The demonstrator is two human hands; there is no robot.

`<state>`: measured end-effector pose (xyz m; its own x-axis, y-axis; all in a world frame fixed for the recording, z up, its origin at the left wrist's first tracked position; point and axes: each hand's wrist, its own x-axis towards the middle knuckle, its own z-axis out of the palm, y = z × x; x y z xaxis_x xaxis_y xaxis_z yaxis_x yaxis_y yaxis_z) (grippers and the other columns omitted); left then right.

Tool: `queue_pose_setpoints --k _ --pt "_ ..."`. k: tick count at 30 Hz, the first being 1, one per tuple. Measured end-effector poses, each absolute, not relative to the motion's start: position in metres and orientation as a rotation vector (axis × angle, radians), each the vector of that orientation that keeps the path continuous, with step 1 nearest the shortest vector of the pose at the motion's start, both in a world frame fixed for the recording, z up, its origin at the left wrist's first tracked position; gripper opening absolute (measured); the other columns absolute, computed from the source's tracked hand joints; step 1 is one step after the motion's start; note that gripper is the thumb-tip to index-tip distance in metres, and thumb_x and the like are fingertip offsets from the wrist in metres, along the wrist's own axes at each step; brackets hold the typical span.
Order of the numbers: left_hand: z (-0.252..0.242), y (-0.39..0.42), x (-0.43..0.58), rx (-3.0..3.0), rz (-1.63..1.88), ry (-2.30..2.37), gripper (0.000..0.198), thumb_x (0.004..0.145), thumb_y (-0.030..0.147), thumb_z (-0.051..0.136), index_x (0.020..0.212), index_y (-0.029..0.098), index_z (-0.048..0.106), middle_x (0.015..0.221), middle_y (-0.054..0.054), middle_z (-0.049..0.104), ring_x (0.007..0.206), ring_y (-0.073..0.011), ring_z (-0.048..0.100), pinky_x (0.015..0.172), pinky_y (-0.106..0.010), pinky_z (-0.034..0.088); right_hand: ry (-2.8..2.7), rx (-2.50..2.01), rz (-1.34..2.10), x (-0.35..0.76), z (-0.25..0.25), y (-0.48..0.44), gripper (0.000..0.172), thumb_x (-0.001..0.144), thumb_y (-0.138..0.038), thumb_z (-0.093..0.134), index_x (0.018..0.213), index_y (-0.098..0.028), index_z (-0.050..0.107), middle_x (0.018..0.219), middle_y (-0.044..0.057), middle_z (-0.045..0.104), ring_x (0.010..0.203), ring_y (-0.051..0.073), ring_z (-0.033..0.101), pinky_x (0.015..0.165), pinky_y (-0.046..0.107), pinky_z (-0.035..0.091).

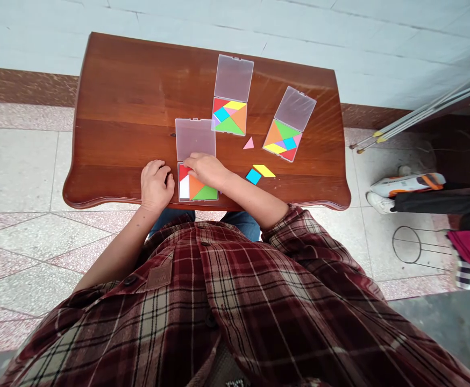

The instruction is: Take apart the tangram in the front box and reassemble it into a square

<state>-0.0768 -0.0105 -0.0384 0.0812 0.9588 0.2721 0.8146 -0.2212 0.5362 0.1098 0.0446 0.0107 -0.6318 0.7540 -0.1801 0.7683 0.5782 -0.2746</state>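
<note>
Close to the table's front edge lies a tangram case (pixel 196 141) with its clear lid folded back. In its tray are an orange piece (pixel 197 188), a green triangle (pixel 207 193) and a red tangram piece (pixel 183 172); a white patch shows at the lower left. My right hand (pixel 208 169) reaches across this tray, fingers bent together at the red piece and partly hiding it. My left hand (pixel 155 183) rests on the wood just left of the case, fingers loosely curved and apart, holding nothing. Loose pieces lie to the right: a pink triangle (pixel 249 143), a blue square (pixel 253 176) and a yellow parallelogram (pixel 264 171).
Two more opened tangram cases, one behind (pixel 234 78) and one at the right (pixel 295 107), hold coloured pieces. All stand on a brown wooden table (pixel 122 107) against a pale wall. On the right, another person's leg and shoe (pixel 406 185) show near a wire stand (pixel 406 244).
</note>
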Motion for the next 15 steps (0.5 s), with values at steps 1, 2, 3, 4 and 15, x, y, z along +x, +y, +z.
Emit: queue_pose_setpoints --k 1,2,3,4,15 --pt "-0.039 -0.011 -0.077 2.116 0.848 1.782 0.024 0.085 0.028 0.046 0.095 0.018 0.065 0.119 -0.013 0.062 0.120 -0.0301 0.052 0.108 -0.051 0.039 2.750 1.329 -0.493 0.109 0.011 0.045 0.021 0.095 -0.017 0.048 0.108 -0.013 0.065 0.109 0.013 0.063 0.096 0.023 0.057 0.081 0.033 0.039" --pt "-0.039 -0.011 -0.077 2.119 0.847 1.780 0.024 0.085 0.029 0.046 0.095 0.018 0.065 0.119 -0.014 0.062 0.120 -0.0303 0.052 0.108 -0.051 0.039 2.747 1.330 -0.481 0.108 0.011 0.045 0.022 0.096 -0.017 0.047 0.108 -0.013 0.065 0.109 0.014 0.063 0.096 0.023 0.057 0.081 0.033 0.039" --pt "-0.039 -0.011 -0.077 2.123 0.847 1.779 0.024 0.085 0.029 0.046 0.095 0.017 0.065 0.120 -0.014 0.062 0.120 -0.0304 0.052 0.108 -0.051 0.039 2.744 1.329 -0.473 0.107 0.011 0.045 0.022 0.096 -0.016 0.046 0.108 -0.012 0.065 0.108 0.014 0.064 0.097 0.024 0.057 0.080 0.034 0.040" --pt "-0.040 -0.011 -0.078 2.128 0.847 1.778 0.024 0.085 0.029 0.046 0.095 0.017 0.065 0.120 -0.014 0.062 0.120 -0.0304 0.052 0.108 -0.051 0.039 2.739 1.328 -0.471 0.107 0.012 0.045 0.023 0.096 -0.016 0.045 0.107 -0.012 0.065 0.108 0.014 0.064 0.096 0.024 0.057 0.080 0.034 0.040" --pt "-0.038 -0.011 -0.077 2.138 0.844 1.780 0.023 0.086 0.027 0.047 0.096 0.018 0.065 0.120 -0.014 0.062 0.120 -0.0301 0.053 0.109 -0.051 0.039 2.798 1.590 -0.728 0.127 0.018 0.050 0.023 0.093 -0.015 0.045 0.104 -0.017 0.065 0.105 0.009 0.063 0.093 0.021 0.056 0.079 0.030 0.039"
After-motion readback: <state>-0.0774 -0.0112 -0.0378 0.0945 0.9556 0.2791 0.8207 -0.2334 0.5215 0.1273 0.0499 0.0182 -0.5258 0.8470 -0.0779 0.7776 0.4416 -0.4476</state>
